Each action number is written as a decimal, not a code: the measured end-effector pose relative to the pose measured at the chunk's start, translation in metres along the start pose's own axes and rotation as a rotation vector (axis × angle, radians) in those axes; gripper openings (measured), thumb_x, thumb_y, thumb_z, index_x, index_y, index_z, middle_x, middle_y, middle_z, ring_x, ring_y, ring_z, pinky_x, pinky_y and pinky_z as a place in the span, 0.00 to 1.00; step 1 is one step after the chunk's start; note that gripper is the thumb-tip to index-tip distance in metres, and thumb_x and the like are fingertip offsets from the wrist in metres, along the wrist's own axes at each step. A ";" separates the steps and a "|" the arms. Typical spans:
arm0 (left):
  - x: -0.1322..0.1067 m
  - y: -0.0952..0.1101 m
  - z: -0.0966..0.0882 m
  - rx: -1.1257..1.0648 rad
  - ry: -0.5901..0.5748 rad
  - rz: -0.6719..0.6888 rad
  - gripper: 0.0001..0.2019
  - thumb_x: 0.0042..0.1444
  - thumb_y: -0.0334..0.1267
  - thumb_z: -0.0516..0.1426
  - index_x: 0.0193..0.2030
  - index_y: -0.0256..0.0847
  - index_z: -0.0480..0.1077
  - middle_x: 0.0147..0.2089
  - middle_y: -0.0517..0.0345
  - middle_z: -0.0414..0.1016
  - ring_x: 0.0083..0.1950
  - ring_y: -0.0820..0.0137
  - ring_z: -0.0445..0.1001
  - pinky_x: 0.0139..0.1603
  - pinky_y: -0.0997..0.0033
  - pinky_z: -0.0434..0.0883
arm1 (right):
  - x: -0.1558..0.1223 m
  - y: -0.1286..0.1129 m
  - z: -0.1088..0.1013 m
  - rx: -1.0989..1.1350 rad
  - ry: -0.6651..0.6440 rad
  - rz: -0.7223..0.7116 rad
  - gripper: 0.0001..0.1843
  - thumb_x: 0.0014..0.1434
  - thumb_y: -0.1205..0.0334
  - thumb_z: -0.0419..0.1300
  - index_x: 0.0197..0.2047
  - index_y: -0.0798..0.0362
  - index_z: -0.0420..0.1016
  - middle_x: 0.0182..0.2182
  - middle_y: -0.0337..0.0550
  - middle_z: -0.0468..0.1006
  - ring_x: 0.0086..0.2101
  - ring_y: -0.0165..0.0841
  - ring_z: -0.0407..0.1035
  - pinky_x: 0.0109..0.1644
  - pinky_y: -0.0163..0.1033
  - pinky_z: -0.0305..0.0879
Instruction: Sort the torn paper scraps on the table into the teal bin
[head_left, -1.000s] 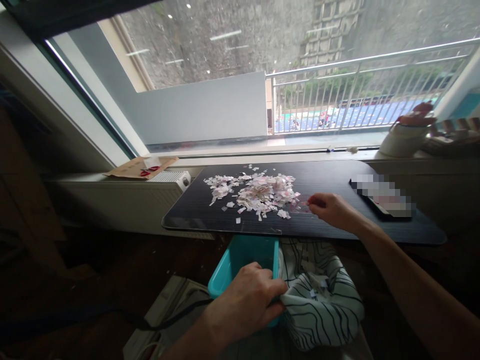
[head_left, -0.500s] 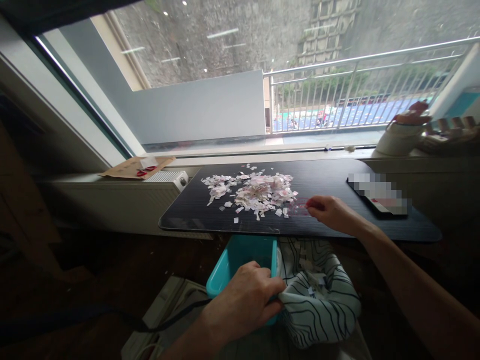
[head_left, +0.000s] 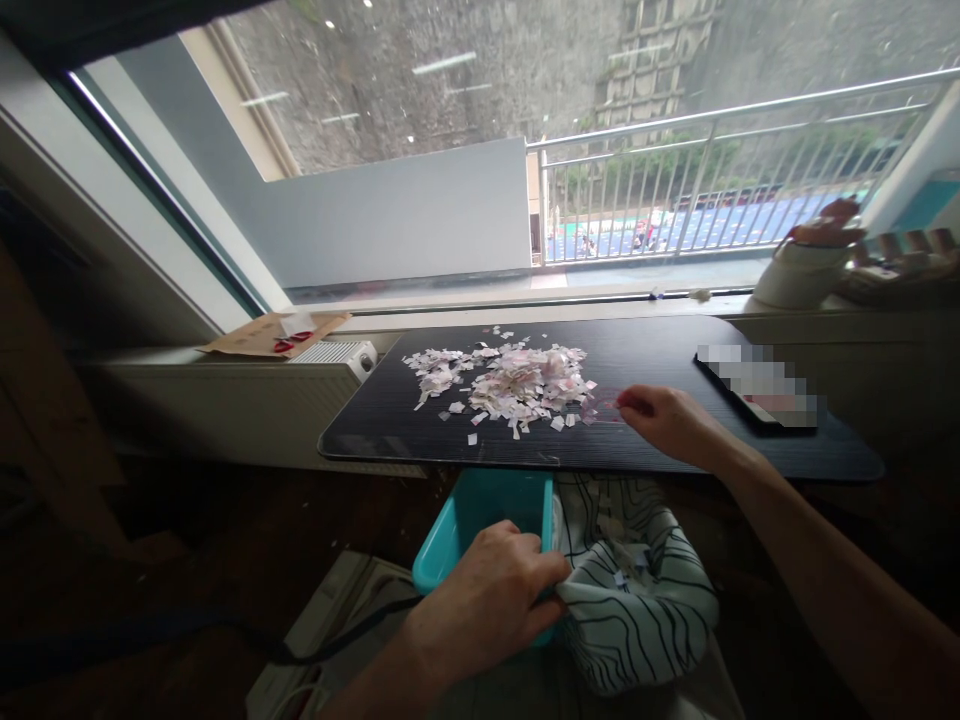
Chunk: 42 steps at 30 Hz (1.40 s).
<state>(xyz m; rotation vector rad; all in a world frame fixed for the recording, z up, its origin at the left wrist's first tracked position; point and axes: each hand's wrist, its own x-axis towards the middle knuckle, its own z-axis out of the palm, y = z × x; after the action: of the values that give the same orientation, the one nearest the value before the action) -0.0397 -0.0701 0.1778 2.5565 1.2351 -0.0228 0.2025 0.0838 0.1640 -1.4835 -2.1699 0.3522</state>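
Observation:
A heap of small cut paper pieces [head_left: 525, 385] lies on the dark tabletop [head_left: 375, 430]. At its right edge, my right hand [head_left: 660, 420] is closed, pinching a thin see-through piece of plastic with pinkish marks [head_left: 600, 406] just above or on the table. Its exact kind is not clear. Below the table edge, my left hand [head_left: 506, 590] grips the edge of a pale cloth bag with dark wavy stripes [head_left: 637, 630]. Some paper pieces show inside the bag. Beside it stands a turquoise plastic bin [head_left: 439, 550], partly hidden by my left hand.
At the table's right lies a dark flat object with a blurred-out top [head_left: 757, 390]. Red-handled scissors [head_left: 292, 342] rest on brown paper [head_left: 247, 335] above the radiator [head_left: 330, 375]. A white pot [head_left: 799, 270] stands on the sill by the window.
My right hand has shifted slightly to the right and up, the see-through plastic with it. My left hand keeps its grip on the cloth bag; the paper heap looks the same.

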 end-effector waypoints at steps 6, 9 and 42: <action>0.000 0.000 0.001 0.007 0.014 0.006 0.03 0.58 0.38 0.58 0.35 0.42 0.69 0.31 0.61 0.71 0.34 0.69 0.69 0.38 0.71 0.62 | 0.003 -0.009 0.006 0.064 -0.069 -0.065 0.13 0.56 0.56 0.52 0.32 0.53 0.74 0.22 0.38 0.74 0.24 0.29 0.63 0.28 0.34 0.55; 0.001 0.000 0.003 0.011 0.020 0.000 0.04 0.59 0.39 0.58 0.36 0.42 0.69 0.31 0.60 0.71 0.34 0.68 0.69 0.38 0.70 0.62 | 0.002 -0.007 0.003 0.098 -0.088 -0.052 0.13 0.56 0.55 0.52 0.31 0.53 0.74 0.21 0.37 0.72 0.23 0.28 0.61 0.27 0.33 0.55; 0.002 0.001 0.000 -0.005 0.008 0.013 0.05 0.60 0.40 0.56 0.35 0.41 0.69 0.31 0.60 0.71 0.33 0.69 0.69 0.38 0.70 0.62 | -0.006 -0.007 -0.010 -0.059 -0.021 -0.024 0.12 0.56 0.57 0.52 0.35 0.51 0.76 0.25 0.40 0.76 0.26 0.31 0.66 0.30 0.35 0.56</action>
<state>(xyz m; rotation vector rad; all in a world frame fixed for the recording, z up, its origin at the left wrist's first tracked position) -0.0381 -0.0692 0.1779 2.5629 1.2194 -0.0062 0.2037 0.0755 0.1740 -1.4899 -2.2310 0.2988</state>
